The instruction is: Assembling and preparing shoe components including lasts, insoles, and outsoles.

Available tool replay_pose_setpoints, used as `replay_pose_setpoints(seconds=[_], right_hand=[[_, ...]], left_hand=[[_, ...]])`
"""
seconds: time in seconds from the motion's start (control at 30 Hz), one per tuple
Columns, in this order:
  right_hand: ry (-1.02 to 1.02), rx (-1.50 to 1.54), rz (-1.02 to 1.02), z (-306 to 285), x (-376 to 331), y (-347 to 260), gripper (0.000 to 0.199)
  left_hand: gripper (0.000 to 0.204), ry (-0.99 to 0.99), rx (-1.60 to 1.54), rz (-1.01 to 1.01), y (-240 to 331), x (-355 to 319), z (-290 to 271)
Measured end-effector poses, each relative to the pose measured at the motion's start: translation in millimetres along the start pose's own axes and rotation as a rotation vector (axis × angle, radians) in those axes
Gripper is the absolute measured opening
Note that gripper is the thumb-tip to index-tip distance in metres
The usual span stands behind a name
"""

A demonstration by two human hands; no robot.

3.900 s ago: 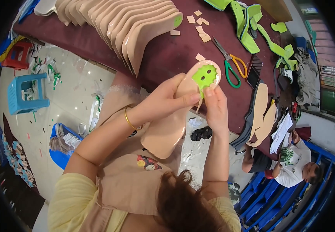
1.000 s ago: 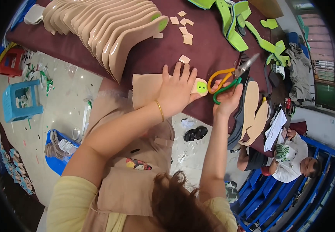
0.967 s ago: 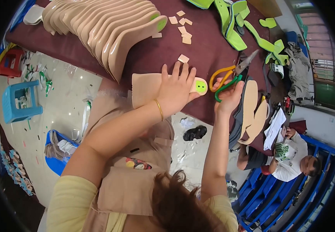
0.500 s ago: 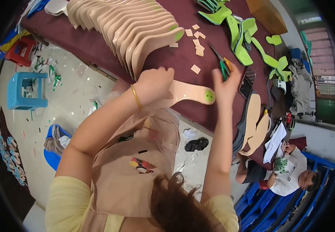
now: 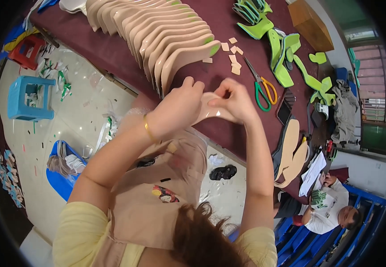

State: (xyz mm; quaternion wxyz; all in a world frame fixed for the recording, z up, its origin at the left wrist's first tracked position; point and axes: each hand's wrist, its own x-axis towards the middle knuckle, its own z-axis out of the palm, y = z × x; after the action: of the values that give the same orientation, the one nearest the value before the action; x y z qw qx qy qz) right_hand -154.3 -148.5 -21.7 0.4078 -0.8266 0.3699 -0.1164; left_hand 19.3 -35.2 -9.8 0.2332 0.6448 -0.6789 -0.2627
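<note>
A glossy beige insole (image 5: 218,111) lies between my hands at the table's near edge. My left hand (image 5: 178,106) is closed around its left part, hiding that end. My right hand (image 5: 234,101) pinches its right part with thumb and fingers, covering the green-marked end. Just beyond, a long row of similar beige insoles (image 5: 175,58) stands stacked on edge, some with green ends. Right of my right hand, scissors (image 5: 264,89) with one green and one orange handle lie on the table, and small beige squares (image 5: 236,69) are scattered beside them.
The dark red table (image 5: 113,66) also bears green insole pieces (image 5: 282,58), a black phone (image 5: 285,107), flat beige soles (image 5: 289,147) and a cardboard box (image 5: 311,24). Stools (image 5: 30,99) stand on the littered floor at left. Another person (image 5: 331,204) sits at lower right.
My right hand has left the scissors, which now lie on the table, and has moved left onto the insole. My left hand still grips it.
</note>
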Motion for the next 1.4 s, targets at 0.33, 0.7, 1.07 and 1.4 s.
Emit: replay_pose_setpoints(seconds=[0.33, 0.7, 1.07, 1.4], right_hand=[[0.466, -0.414, -0.647, 29.8, 79.6, -44.0, 0.024], [0.487, -0.371, -0.327, 52.5, 61.8, -25.1, 0.059], [0.11, -0.508, -0.494, 6.8, 102.2, -24.6, 0.054], [0.247, -0.632, -0.373, 26.8, 142.6, -40.7, 0.052]], left_hand=[[0.051, 0.415, 0.027, -0.075, 1.4, -28.9, -31.9], [0.058, 0.629, 0.086, 0.078, -15.4, -43.2, -52.1], [0.038, 1.045, -0.1, -0.037, -146.7, 18.5, -38.4], [0.041, 1.094, -0.034, -0.095, -151.8, 21.9, -16.0]])
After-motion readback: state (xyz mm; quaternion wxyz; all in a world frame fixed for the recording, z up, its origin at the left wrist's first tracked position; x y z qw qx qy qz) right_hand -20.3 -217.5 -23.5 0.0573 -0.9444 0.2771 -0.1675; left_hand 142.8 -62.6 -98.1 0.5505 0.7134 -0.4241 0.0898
